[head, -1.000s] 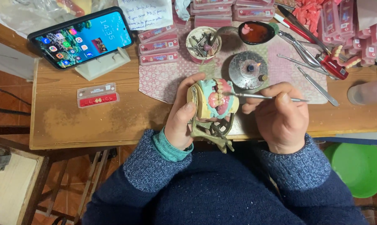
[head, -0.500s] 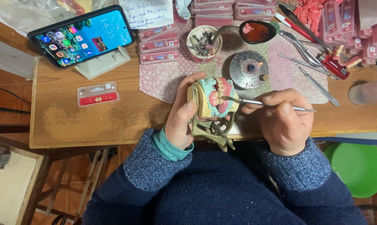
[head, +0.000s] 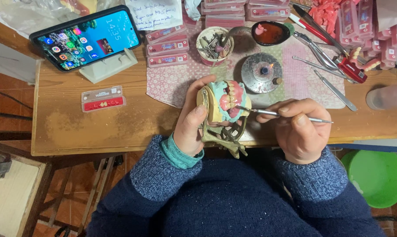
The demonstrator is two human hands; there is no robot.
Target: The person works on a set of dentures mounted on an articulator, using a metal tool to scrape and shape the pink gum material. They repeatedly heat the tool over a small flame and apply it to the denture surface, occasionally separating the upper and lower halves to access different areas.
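Denture model (head: 227, 102) on brass articulator (head: 222, 136): gripped by left hand (head: 194, 120), fingers wrapped round the plaster base, above the surface (head: 97, 127) edge. Slim metal tool (head: 286, 115) pinched in right hand (head: 300, 129), tip at the teeth. Judged stiff, brittle; best held by base.

I am at a small dental workbench, likely in a home workshop. On my wooden table (head: 119, 127) lie flat pink boxes of false teeth (head: 168, 46), metal hand tools (head: 325, 66), a cup of burs (head: 214, 44) and a small burner (head: 262, 72). A phone (head: 86, 37) leans on a stand.
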